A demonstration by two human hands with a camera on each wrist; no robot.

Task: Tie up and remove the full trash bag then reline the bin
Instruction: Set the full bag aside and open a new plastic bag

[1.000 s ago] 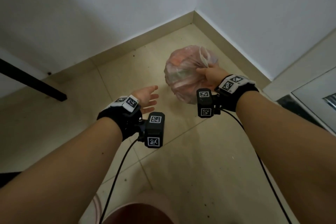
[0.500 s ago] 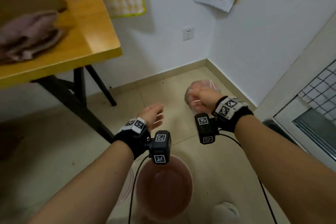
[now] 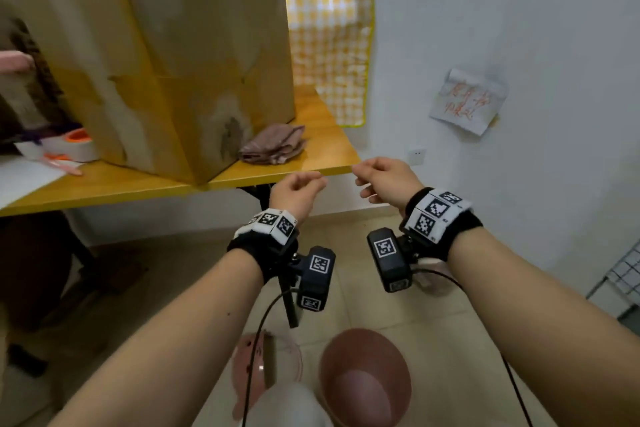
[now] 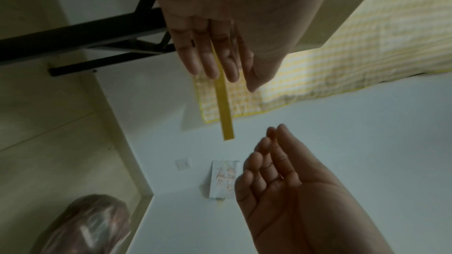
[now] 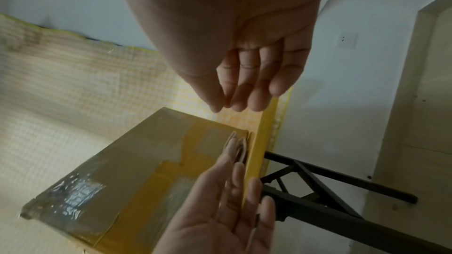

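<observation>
Both hands, the left hand and right hand, hang empty with loosely bent fingers above the bare bin, nearer the right, while the tied trash bag lies beyond the bin by the wall.

White walls meet a beige tiled floor; a yellow-topped table stands left.

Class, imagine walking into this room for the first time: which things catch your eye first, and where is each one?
A big taped cardboard box dominates the yellow table at the upper left. In front of it two empty hands, the left hand and the right hand, hover near the table's edge. Below them a pink bin stands unlined on the tiled floor.
</observation>
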